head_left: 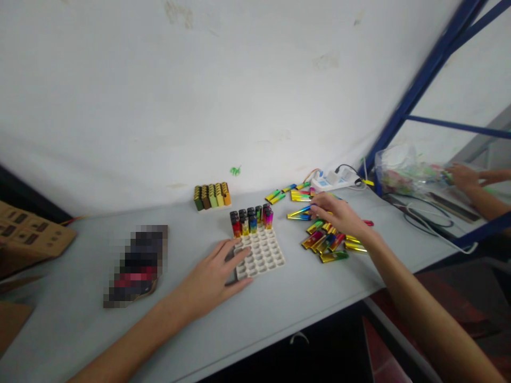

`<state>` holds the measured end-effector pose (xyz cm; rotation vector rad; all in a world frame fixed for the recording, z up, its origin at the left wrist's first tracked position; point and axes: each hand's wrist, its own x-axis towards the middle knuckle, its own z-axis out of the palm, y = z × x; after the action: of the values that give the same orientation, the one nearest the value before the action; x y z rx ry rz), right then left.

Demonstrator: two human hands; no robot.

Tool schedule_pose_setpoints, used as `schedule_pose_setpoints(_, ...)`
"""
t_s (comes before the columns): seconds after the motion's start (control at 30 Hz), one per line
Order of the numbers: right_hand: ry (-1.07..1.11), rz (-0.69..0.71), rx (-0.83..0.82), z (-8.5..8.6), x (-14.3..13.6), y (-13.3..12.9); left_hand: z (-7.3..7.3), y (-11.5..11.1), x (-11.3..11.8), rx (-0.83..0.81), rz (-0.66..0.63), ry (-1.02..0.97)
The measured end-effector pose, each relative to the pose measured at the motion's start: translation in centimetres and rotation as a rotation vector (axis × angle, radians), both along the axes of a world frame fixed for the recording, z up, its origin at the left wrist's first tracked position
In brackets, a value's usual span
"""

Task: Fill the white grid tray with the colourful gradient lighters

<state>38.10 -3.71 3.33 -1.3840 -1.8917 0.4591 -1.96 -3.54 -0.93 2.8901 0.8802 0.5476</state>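
Observation:
My left hand (217, 271) rests with spread fingers on a white plastic tray (265, 255) full of small square holes. Shiny multicoloured lighters (251, 221) stand upright in the tray's far rows, their black tops up. To the right, my right hand (339, 213) reaches over loose lighters, its fingers bent and closed on the end of a blue-and-gold lighter (300, 213). Its fingertips partly hide that lighter. Nearer the front lies a loose pile of metallic lighters (327, 239) in gold, red and green.
Behind the tray stands a block of green-to-orange lighters (212, 196). A power strip (335, 180) with cables lies by the wall. A blurred-out flat object (138, 266) and cardboard boxes (35, 234) are at left. Beyond the blue metal frame (423, 69), another person's hands (465, 175) show.

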Motion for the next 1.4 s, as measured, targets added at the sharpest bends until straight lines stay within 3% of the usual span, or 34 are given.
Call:
schedule_pose_setpoints(0.1, 0.438, -0.05, 0.003, -0.2, -1.8, 0.3, 0.0, 0.0, 0.0, 0.0, -0.003, 0.008)
schedule_pose_setpoints(0.2, 0.745, -0.08, -0.015, -0.4, -4.2, 0.9, 0.0, 0.1, 0.0, 0.007, -0.006, 0.013)
schedule_pose_setpoints(0.37, 1.045, 0.092, -0.199, 0.6, -8.9, 0.2, 0.1, -0.1, 0.1, -0.012, -0.008, 0.011)
schedule_pose_setpoints(0.53, 1.026, 0.206, -0.28, 1.6, -12.7, -1.2, 0.2, -0.2, 0.2, -0.043, -0.005, 0.002)
schedule_pose_setpoints(0.7, 0.977, 0.195, -0.357, 0.8, -14.8, -1.4, 0.3, -0.2, 0.3, -0.04, -0.014, -0.001)
schedule_pose_setpoints(0.97, 0.982, 0.053, -0.574, -0.7, -16.2, -1.0, 0.4, -0.3, 0.2, -0.035, -0.01, -0.025)
schedule_pose_setpoints(1.1, 0.947, -0.016, -0.528, -1.5, -16.6, -0.9, 0.4, -0.2, 0.3, -0.033, -0.017, -0.045)
schedule_pose_setpoints(1.4, 0.919, 0.014, -0.527, -2.1, -16.6, -0.9, 0.4, -0.2, 0.3, -0.047, -0.016, -0.018)
